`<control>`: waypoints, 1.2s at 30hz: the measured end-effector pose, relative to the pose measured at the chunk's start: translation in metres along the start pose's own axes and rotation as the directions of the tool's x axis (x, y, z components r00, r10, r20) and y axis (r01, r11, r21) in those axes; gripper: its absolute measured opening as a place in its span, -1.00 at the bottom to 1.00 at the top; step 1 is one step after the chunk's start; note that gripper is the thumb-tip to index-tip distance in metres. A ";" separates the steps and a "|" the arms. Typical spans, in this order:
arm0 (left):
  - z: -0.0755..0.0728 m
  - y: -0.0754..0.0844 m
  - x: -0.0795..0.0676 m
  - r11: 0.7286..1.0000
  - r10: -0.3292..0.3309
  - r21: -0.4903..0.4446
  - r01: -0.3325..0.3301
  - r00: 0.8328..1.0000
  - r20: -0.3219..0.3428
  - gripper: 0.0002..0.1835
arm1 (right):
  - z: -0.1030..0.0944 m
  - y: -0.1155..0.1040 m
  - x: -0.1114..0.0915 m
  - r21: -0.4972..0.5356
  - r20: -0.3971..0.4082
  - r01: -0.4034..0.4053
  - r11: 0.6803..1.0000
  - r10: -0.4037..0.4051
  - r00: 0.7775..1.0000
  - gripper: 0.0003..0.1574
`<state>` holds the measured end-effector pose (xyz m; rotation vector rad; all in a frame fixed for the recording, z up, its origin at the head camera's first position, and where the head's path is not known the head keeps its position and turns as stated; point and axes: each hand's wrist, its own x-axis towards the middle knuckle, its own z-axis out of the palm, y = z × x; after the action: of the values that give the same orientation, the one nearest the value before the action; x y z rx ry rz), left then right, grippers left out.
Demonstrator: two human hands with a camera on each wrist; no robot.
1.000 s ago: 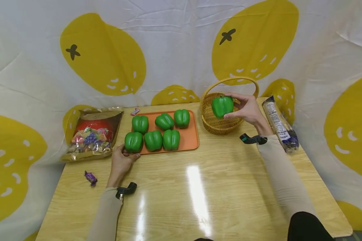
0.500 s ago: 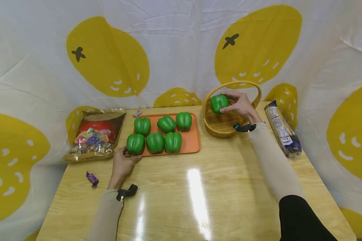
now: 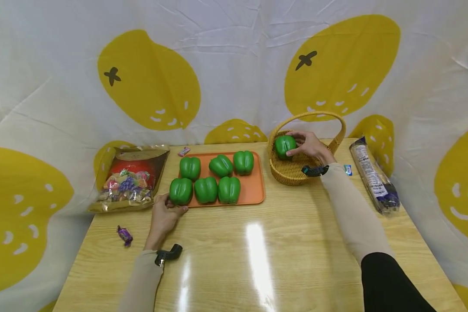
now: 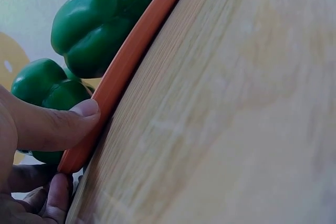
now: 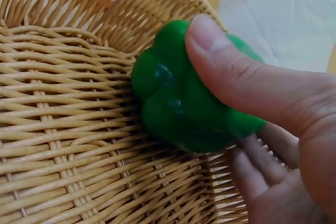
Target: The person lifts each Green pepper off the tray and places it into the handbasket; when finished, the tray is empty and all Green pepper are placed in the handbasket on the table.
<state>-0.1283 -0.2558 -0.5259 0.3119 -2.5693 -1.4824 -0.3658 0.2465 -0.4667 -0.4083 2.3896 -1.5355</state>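
Observation:
My right hand [image 3: 311, 146] grips a green bell pepper [image 3: 285, 147] inside the wicker basket [image 3: 286, 177], near its left wall. In the right wrist view the thumb presses the top of the pepper [image 5: 173, 90], with fingers beneath, close over the woven bottom. My left hand [image 3: 164, 219] holds the near left corner of the orange tray [image 3: 253, 190]. In the left wrist view the thumb lies on the tray rim [image 4: 118, 80] and the fingers curl under the corner. Several green bell peppers [image 3: 206, 190] sit on the tray in two rows, the nearest one right by the left hand.
A candy bag [image 3: 130, 178] lies left of the tray. Wrapped candies are scattered about: a purple one [image 3: 125, 236], a pink one [image 3: 183, 151] and a blue one [image 3: 348, 170]. A long packet [image 3: 374, 175] lies right of the basket. The basket's handle arches over the right hand.
My right hand has moved left and down, bringing the bell pepper from above the basket into it. The blue candy has come into sight by the right forearm. My left hand stays on the tray.

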 end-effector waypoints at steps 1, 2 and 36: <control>0.000 0.000 0.000 1.000 0.000 0.000 0.000 1.000 0.003 -0.29 | 0.000 0.001 -0.001 -0.009 0.009 0.008 1.000 -0.008 1.000 -0.01; 0.001 -0.001 -0.001 1.000 0.001 0.001 -0.001 1.000 0.005 -0.29 | 0.001 0.001 -0.002 -0.021 0.018 0.017 1.000 -0.016 1.000 0.00; 0.001 0.003 0.001 1.000 0.014 -0.016 -0.014 1.000 0.005 -0.30 | 0.223 -0.075 -0.093 0.065 0.005 0.370 0.927 -0.371 0.929 0.06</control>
<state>-0.1297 -0.2537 -0.5242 0.2878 -2.5567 -1.4998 -0.1897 0.0650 -0.4804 -0.8993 2.3383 -1.7440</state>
